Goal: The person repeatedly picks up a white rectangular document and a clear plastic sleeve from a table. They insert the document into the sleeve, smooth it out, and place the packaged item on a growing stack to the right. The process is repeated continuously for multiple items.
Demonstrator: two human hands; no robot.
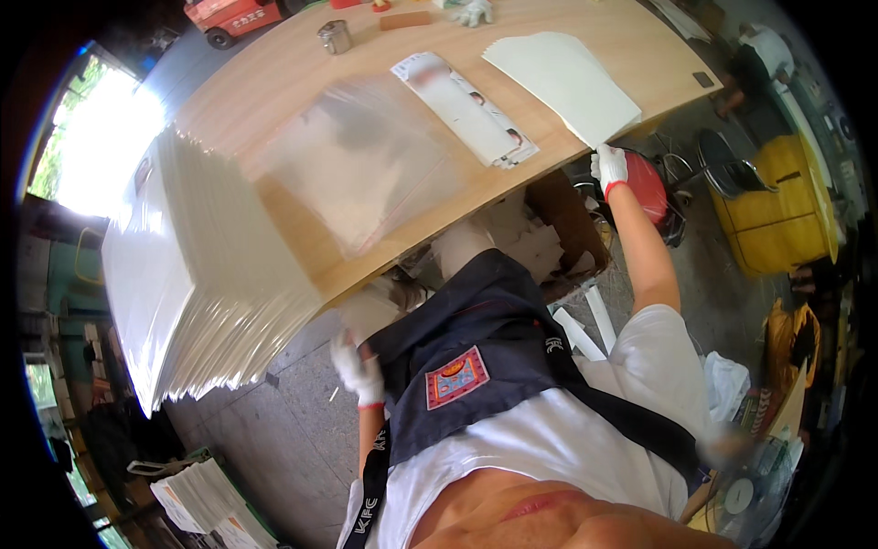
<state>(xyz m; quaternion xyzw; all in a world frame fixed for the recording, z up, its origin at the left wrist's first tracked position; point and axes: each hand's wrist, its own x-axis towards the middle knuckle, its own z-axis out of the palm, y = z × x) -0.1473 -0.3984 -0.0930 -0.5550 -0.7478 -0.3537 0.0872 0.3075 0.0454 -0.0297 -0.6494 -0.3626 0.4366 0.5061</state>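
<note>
White shirt [521, 435] and dark apron [416, 343] lie nearest the camera. Beyond them spreads a pale wooden table [247, 91]. At its left end, a tall stack of glossy, plastic-covered white sheets [215, 238] juts past the edge. Off to the right, a yellow boxy container [777, 220] stands on the floor; its contents cannot be made out. On the tabletop lie clear plastic sleeves [357, 165], overlapping, and right of them a fanned pile of white sheets [562, 82], 1 corner reaching the near edge. Under that edge, a brown cardboard box [576, 220] holds crumpled pale paper scraps [535, 252]. At lower left, a green-rimmed crate [245, 499] holds stacked white papers [197, 497]. Both hands wear white gloves with red cuffs. The right hand [610, 169] touches the pile's corner, fingers close together; whether they pinch it, I cannot tell. The left hand [357, 369], blurred beside the apron, has its fingers apart. Smallest, a metal canister [335, 38] stands at the far side, its inside hidden.
</note>
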